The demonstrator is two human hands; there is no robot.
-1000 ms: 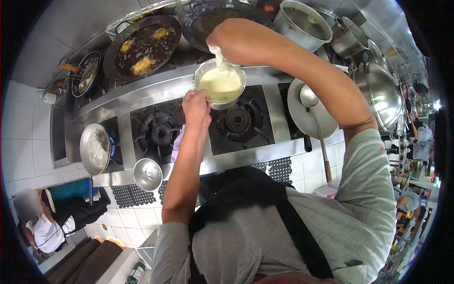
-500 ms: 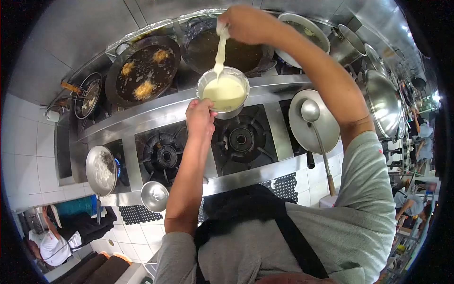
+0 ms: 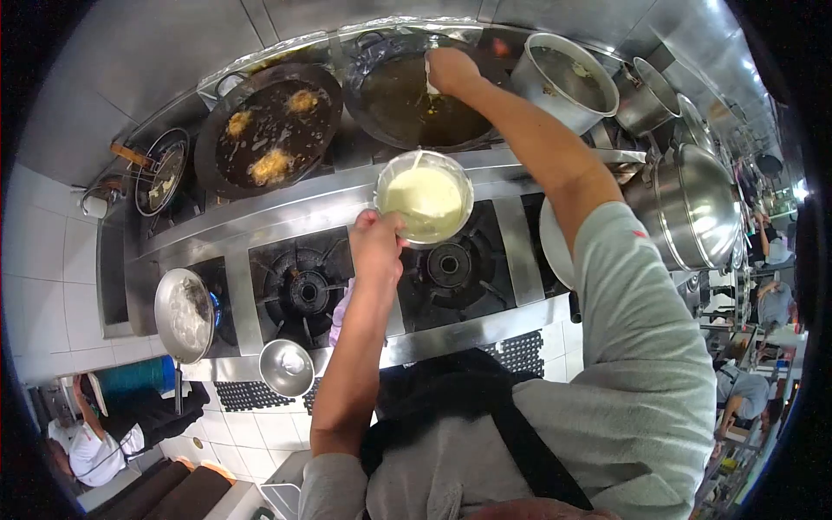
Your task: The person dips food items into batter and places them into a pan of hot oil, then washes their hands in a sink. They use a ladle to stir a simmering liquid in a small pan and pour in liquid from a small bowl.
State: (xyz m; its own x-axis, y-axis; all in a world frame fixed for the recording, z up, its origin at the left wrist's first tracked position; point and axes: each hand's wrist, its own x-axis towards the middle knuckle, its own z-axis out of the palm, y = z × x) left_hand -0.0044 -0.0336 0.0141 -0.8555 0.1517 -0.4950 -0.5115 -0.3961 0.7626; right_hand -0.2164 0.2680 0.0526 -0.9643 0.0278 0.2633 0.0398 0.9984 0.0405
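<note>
My left hand [image 3: 376, 244] grips the near-left rim of a metal bowl [image 3: 469, 198] with its fingers closed. Pale yellow batter [image 3: 425, 198] fills much of the bowl, and a streak of it runs up onto the far rim. Over the middle wok [image 3: 390, 100] of dark oil, my right hand [image 3: 452, 73] is closed on a pale, batter-coated piece [image 3: 431, 78]. Only a small bit of this piece shows below the fingers. Several golden fritters [image 3: 272, 166] bubble in the oil of the left wok [image 3: 208, 152].
A deep pot [image 3: 563, 97] of liquid stands right of the middle wok. Far left, a strainer [image 3: 165, 173] sits above the burners. A frying pan [image 3: 185, 316] is over a blue flame. An empty steel bowl [image 3: 287, 368] rests at the front edge. At lower left is another person [image 3: 102, 446].
My right hand has moved from above the batter bowl to low over the middle wok, carrying the dripping piece. The bowl has shifted slightly toward me and to the right.
</note>
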